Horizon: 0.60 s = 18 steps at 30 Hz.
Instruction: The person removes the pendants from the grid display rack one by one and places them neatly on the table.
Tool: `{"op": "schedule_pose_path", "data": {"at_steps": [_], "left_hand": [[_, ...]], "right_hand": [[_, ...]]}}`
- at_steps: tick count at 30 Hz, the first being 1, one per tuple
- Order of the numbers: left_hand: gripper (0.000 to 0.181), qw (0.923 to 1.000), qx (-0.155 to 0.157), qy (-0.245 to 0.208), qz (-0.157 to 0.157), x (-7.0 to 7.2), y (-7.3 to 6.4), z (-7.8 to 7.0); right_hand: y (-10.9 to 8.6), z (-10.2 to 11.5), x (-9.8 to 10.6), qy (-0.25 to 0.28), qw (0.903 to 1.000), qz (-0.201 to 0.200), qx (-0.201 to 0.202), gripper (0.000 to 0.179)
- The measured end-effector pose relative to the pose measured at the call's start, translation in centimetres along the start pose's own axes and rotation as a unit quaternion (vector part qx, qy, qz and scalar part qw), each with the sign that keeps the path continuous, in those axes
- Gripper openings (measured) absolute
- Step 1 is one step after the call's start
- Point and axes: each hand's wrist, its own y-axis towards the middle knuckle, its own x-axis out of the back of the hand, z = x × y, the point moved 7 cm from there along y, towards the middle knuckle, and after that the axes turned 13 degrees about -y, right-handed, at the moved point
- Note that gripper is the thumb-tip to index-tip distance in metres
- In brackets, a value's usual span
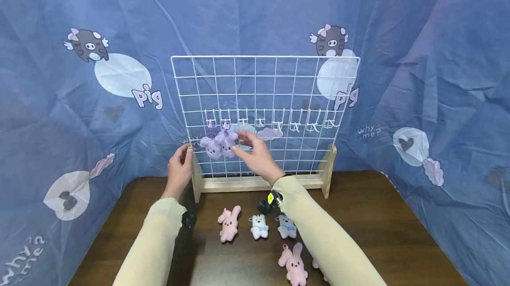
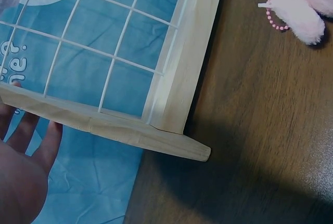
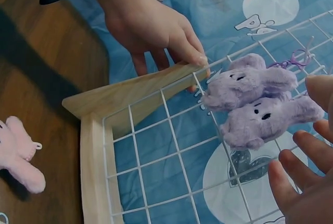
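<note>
Two purple plush rabbit keychains hang side by side from the leftmost hooks of a white wire grid rack. Fingers spread, my right hand is just right of them; in the right wrist view a small gap separates its fingertips from the plush bodies. My left hand pinches the upper end of the rack's left wooden foot, thumb on one side and fingers on the other. Part of this hand also appears in the left wrist view, with its fingers behind the wood.
Several bare white hooks continue rightward along the grid. On the brown table lie a pink plush rabbit, a white plush bear, a grey plush bear and another pink rabbit. My right sleeve partly covers one more pink plush. Blue printed cloth surrounds the table.
</note>
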Motion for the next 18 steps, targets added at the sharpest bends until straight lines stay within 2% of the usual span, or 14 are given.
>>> {"op": "schedule_pose_path", "data": {"at_steps": [10,18], "left_hand": [[0.037,1.0,-0.007,-0.002,-0.002,-0.1,-0.1,0.0],[0.038,1.0,-0.002,0.001,0.001,0.1,-0.1,0.1]], "right_hand": [[0.9,0.4,-0.5,-0.003,0.9993,0.006,-0.035,0.052],[1.8,1.1,-1.2,0.002,0.9994,0.017,-0.031,0.048]]}}
